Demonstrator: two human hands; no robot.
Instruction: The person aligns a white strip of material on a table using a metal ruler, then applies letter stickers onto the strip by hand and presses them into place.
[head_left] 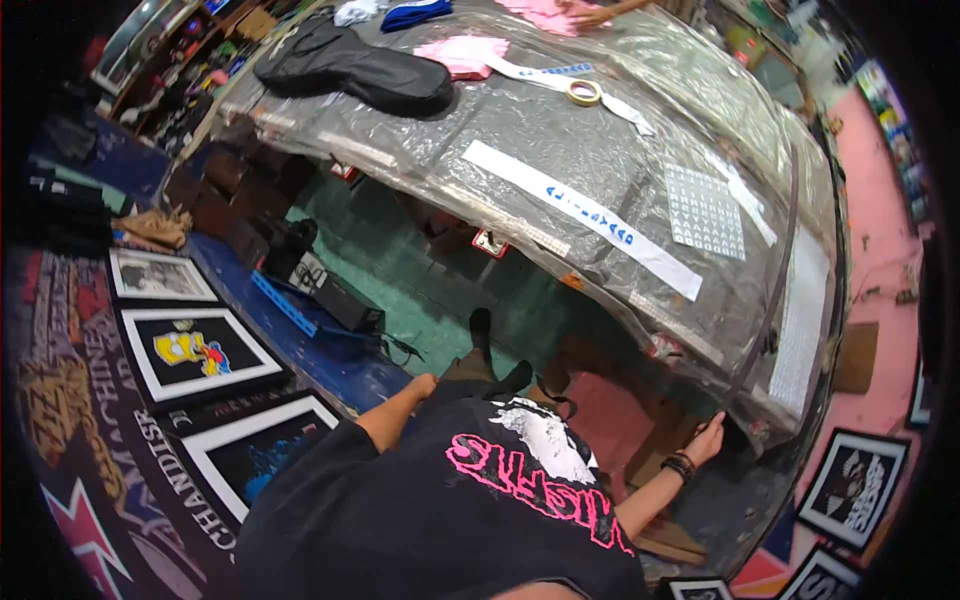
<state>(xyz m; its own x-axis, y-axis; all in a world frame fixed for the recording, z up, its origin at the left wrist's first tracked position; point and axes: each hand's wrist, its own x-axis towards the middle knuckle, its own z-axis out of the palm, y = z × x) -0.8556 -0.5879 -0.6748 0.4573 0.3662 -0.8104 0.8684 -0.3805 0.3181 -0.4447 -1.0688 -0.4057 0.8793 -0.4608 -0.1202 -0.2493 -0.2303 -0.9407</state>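
My right hand [708,440], with dark bracelets at the wrist, is closed around the near end of a long thin dark strip [776,300]. That strip runs along the right side of the plastic-covered table [560,130], and its exact kind is unclear. My left hand [425,385] is curled closed beside my thigh, apart from the table. Lying on the plastic are a white band [660,262] with blue letters, a sheet of printed letters [705,210] and a roll of tape [584,93].
A black instrument case [355,70] and pink cloth [465,54] lie farther back on the table. At the far edge another person's hand [590,16] rests near more pink cloth. Framed prints [200,352] stand at left, near a dark box-shaped device [345,303] on the floor.
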